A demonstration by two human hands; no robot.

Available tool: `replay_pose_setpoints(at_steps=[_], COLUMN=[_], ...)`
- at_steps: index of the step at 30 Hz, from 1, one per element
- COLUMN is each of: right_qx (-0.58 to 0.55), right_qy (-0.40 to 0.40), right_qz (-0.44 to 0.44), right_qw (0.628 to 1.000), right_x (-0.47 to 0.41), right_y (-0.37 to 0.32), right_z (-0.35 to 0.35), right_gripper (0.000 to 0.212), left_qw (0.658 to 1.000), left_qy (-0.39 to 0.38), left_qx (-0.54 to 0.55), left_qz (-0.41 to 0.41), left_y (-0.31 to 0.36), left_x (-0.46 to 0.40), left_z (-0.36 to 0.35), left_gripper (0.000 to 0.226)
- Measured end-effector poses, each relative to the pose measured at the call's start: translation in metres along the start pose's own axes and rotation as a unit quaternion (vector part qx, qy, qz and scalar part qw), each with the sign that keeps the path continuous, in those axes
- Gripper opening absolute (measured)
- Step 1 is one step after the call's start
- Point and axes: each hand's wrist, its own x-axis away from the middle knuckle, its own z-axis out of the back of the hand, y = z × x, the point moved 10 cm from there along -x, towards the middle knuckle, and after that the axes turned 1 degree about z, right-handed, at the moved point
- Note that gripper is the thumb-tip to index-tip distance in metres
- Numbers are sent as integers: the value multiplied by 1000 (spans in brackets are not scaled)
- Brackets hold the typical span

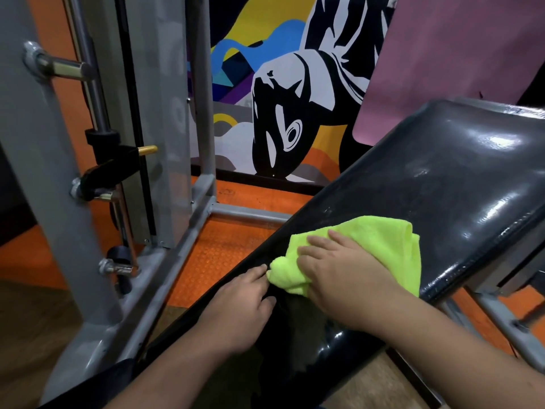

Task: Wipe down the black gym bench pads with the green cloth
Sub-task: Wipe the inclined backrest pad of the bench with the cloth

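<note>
On the near black bench pad (324,343), right hand (348,276) presses flat on green cloth (380,246), left hand (239,299) resting fingers-straight beside it; long, firm overlapping strokes should serve best.

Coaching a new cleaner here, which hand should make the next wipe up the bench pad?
Probably the right hand: it presses flat on the green cloth. The left hand only touches the cloth's corner at the bench pad edge.

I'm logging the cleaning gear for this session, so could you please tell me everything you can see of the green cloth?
The green cloth is bright lime, soft and fleecy like microfibre, loosely bunched and folded. It lies on the sloping black bench pad, near its lower left edge. The right hand rests on it, fingers spread and fairly straight; the left hand touches its bunched corner with its fingertips.
</note>
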Motion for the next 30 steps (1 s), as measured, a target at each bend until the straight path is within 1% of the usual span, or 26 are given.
replay_pose_setpoints(at_steps=[3,5,8,11,14,17,19,22,24,27,30], right_qx=[3,11,9,10,19,15,19,32,27,22,28], right_qy=[-9,-16,-5,-6,-14,5,3,-13,0,12,-6], right_qz=[-17,-4,4,-18,-14,-21,-36,-19,-12,-30,-17], right_qw=[1000,1000,1000,1000,1000,1000,999,999,1000,999,999], right_x=[-5,-1,11,5,9,14,8,10,18,14,13], right_y=[1,-6,0,3,-6,1,1,-12,-9,-1,-12], right_z=[2,-4,-3,1,-7,-3,-1,-10,-9,1,-7], right_gripper=[71,68,59,61,59,59,61,62,61,63,60], left_qw=[1000,1000,1000,1000,1000,1000,1000,1000,1000,999,1000], left_qy=[5,7,-1,5,4,0,7,14,15,19,17], left_qx=[-3,2,-3,-6,-10,-23,-21,-21,-25,-31,-23], left_qz=[3,3,0,4,2,4,5,0,2,-4,2], left_y=[-2,-2,-2,-3,0,2,2,5,6,6,5], left_x=[-2,-2,-2,-3,-1,1,0,1,3,1,1], left_z=[2,3,0,0,2,1,2,4,5,5,6], left_gripper=[48,47,54,56,53,55,56,51,50,52,50])
